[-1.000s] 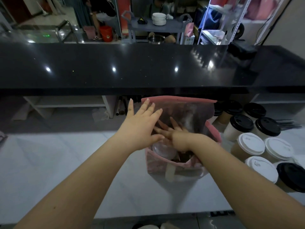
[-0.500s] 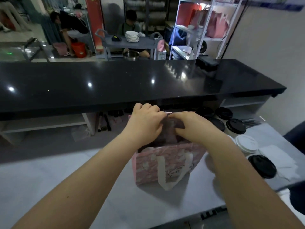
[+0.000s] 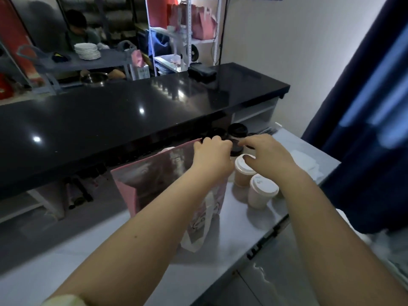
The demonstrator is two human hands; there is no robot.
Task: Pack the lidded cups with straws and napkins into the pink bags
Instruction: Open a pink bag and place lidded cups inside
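Left hand (image 3: 212,155) holds pink bag (image 3: 154,186) by rim; print unreadable

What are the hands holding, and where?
Left hand grips the pink bag by its top edge. Right hand is over the cups; its hold cannot be told.

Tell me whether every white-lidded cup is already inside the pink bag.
No, two white-lidded cups stand on the counter right of the pink bag.
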